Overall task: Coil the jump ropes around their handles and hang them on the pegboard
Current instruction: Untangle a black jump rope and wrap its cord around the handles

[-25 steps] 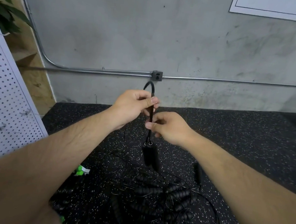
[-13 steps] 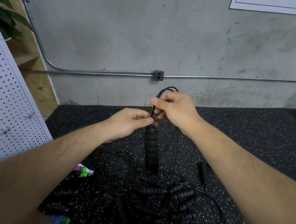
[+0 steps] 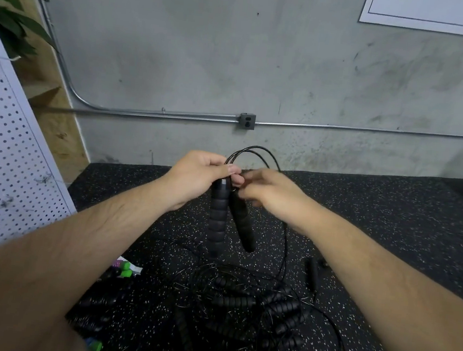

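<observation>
Jump rope [image 3: 219, 202] is held in the air straight above the pile [image 3: 253, 306] of other black ropes, with both hands brought together at its top. The upper end of the ribbed handle [image 3: 216, 231] is gripped by the left hand [image 3: 196, 176], thumb and fingers curled tightly round it, and the handle hangs almost upright toward the pile. The second handle [image 3: 244, 228] is tilted beside it, the two tops close together and the lower ends spread apart. Its top seems to be pinched by the curled fingers of the right hand [image 3: 272, 194], though that hand is blurred and the exact hold cannot be made out. A loop of thin cord [image 3: 257, 147] is raised above both hands, and one strand is trailed down on the right into the pile. A loose handle [image 3: 311, 272] is laid just right of the pile, and green-tipped items [image 3: 124, 270] just left of it. The pegboard [image 3: 4, 151] is stood well to the left of the pile, and an outlet box [image 3: 247, 121] is fixed on the wall beyond it.
</observation>
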The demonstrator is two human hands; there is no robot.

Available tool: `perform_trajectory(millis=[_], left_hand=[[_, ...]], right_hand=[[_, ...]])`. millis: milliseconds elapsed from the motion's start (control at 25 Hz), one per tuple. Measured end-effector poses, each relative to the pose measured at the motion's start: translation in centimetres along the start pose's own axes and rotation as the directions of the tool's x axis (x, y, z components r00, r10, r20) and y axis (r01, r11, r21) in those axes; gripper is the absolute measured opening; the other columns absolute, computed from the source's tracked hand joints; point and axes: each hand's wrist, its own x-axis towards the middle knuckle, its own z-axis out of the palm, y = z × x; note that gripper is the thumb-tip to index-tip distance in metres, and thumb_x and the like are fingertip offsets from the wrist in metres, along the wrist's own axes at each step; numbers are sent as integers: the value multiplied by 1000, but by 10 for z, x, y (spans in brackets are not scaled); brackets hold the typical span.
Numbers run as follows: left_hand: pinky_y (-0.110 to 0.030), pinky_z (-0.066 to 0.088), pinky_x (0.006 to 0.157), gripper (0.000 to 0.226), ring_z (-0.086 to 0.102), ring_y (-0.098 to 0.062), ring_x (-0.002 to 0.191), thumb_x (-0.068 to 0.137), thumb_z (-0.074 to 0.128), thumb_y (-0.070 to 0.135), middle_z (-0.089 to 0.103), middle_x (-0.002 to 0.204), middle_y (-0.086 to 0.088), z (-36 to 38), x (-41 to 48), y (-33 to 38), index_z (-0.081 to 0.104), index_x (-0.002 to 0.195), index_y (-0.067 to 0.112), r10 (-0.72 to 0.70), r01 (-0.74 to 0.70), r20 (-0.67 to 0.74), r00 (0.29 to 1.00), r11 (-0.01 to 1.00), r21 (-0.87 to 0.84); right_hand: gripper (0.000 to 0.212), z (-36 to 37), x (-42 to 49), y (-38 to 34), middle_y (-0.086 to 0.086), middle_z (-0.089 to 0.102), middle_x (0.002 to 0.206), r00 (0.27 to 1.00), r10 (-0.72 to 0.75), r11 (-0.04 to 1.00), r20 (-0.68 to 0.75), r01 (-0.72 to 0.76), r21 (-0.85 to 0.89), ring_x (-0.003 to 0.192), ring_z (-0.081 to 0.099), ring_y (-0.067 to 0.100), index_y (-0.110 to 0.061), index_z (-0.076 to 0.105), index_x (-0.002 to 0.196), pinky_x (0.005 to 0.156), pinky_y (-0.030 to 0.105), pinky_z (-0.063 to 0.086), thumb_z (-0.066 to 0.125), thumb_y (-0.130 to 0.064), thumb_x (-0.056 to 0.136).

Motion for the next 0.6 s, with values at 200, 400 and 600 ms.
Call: perform_trajectory(millis=[200,400,600], left_hand=[[-31,57,91,18,74,-25,101,101,59,13,77,102,-14,1,-1,1,70,106,-1,-52,51,0,999,993,-111],[-37,51,101,16,72,-18,103,98,65,21,78,103,-6,5,-1,-2,77,102,11,-93,79,-88,992,985,-154],[-48,49,107,15,70,-27,109,94,71,27,78,102,-6,16,-3,-10,80,101,17,-170,124,-171,971,960,-250]], right_hand=[[28,22,-2,14,-5,65,103,1000,-9,985,12,11,-174,100,64,15,-18,59,114,86,29,49,72,-28,91],[20,27,2,9,-8,63,99,985,-81,994,-155,68,-82,92,60,9,-19,58,109,78,24,47,65,-32,96],[17,31,6,10,-12,63,93,956,-119,993,-267,111,-45,85,59,5,-20,62,104,78,23,48,70,-31,93]])
